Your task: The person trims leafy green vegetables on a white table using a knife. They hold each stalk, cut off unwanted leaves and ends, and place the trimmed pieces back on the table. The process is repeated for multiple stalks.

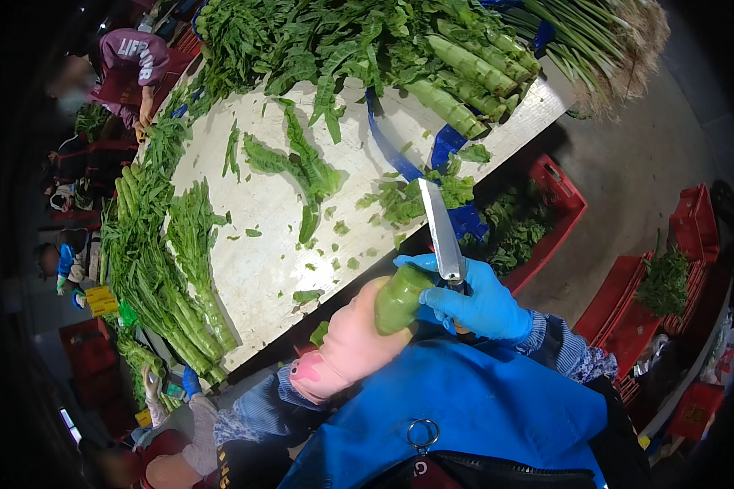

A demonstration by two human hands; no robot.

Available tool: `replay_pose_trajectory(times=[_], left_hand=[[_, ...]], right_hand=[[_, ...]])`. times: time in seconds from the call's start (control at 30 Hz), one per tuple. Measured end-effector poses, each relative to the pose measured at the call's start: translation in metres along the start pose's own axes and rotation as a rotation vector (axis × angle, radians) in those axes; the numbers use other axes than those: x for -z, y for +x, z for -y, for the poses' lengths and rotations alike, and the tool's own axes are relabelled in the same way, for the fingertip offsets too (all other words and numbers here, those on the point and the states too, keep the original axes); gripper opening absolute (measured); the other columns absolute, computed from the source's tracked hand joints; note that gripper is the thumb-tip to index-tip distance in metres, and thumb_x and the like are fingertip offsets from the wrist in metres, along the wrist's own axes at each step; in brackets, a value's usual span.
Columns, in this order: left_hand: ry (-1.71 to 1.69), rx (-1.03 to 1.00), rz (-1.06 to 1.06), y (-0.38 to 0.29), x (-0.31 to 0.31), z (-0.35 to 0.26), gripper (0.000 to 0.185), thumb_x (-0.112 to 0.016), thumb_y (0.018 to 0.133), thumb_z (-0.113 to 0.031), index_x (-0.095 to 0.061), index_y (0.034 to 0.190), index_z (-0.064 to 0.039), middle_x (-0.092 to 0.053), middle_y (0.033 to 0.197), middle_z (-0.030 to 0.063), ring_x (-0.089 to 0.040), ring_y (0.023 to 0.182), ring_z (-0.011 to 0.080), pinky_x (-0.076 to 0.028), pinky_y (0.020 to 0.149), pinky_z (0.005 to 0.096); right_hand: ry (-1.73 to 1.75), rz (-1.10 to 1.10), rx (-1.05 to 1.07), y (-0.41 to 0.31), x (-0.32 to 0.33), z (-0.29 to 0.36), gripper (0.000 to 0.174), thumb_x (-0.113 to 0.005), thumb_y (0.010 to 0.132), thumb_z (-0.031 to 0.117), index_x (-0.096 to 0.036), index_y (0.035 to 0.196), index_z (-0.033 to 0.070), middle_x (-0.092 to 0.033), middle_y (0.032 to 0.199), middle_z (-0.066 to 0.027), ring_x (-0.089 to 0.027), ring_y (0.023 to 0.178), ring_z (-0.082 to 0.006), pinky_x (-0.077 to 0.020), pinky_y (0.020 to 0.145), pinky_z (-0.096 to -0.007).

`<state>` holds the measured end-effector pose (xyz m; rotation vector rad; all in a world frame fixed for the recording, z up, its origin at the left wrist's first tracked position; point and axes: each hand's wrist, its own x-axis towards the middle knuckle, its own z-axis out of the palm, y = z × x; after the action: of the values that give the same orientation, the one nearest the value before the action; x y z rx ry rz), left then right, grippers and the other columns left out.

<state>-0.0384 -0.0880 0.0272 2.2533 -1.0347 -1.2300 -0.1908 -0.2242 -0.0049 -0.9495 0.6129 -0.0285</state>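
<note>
My left hand [358, 339], in a pink glove, grips a thick green stem [399, 299], likely celtuce, with its blunt end up and to the right. The rest of the stem is hidden. In its blue glove my right hand [486, 305] holds a knife [440, 229] by the handle, blade pointing up past the table edge. The right thumb lies against or very near the stem. Both hands are over my blue apron [465, 391], just off the white table [251, 257]. Torn leaves [397, 198] and a larger leafy piece [303, 168] lie on the tabletop.
Leafy celtuce stems [465, 67] and spring onions [587, 49] fill the far side. More bundles [183, 293] line the left. A red crate [553, 226] of leaves stands below the table edge. Other people [134, 67] work at the left and lower left.
</note>
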Motion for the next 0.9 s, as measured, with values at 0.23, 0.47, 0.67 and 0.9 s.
replay_pose_trajectory(times=[0.23, 0.47, 0.67, 0.9], left_hand=[[0.201, -0.102, -0.102, 0.005, -0.006, 0.007, 0.069, -0.078, 0.072, -0.023, -0.047, 0.132, -0.008, -0.067, 0.105, 0.0191, -0.067, 0.097, 0.0352, -0.054, 0.084, 0.0403], [-0.062, -0.095, 0.044, 0.008, 0.009, 0.013, 0.065, -0.079, 0.074, -0.024, -0.051, 0.129, -0.005, -0.067, 0.104, 0.0178, -0.068, 0.094, 0.0336, -0.054, 0.084, 0.0377], [0.120, -0.078, 0.022, 0.010, 0.024, 0.006, 0.067, -0.080, 0.071, -0.022, -0.052, 0.129, -0.003, -0.065, 0.111, 0.0173, -0.065, 0.099, 0.0346, -0.054, 0.085, 0.0384], [0.870, -0.765, -0.281, 0.032, 0.054, 0.008, 0.073, -0.067, 0.056, -0.003, -0.056, 0.128, -0.007, -0.060, 0.110, 0.0118, -0.060, 0.095, 0.0339, -0.050, 0.081, 0.0457]], right_hand=[[-0.036, -0.019, 0.004, 0.013, -0.007, 0.000, 0.041, -0.065, 0.093, 0.021, -0.057, 0.130, 0.004, -0.064, 0.083, -0.0006, -0.052, 0.057, -0.0028, -0.0412, 0.046, -0.0197], [0.060, -0.034, -0.007, 0.013, 0.001, -0.006, 0.046, -0.053, 0.083, -0.004, -0.061, 0.128, 0.001, -0.064, 0.077, -0.0058, -0.055, 0.057, -0.0093, -0.0482, 0.056, -0.0248], [-0.057, -0.157, 0.013, 0.017, 0.011, -0.012, 0.034, -0.053, 0.092, 0.006, -0.063, 0.124, -0.001, -0.064, 0.074, -0.0053, -0.055, 0.059, -0.0094, -0.0474, 0.055, -0.0248], [0.150, 0.150, 0.068, 0.020, -0.006, 0.000, 0.047, -0.074, 0.088, 0.022, -0.057, 0.127, 0.000, -0.061, 0.080, 0.0005, -0.055, 0.067, -0.0055, -0.0461, 0.060, -0.0219]])
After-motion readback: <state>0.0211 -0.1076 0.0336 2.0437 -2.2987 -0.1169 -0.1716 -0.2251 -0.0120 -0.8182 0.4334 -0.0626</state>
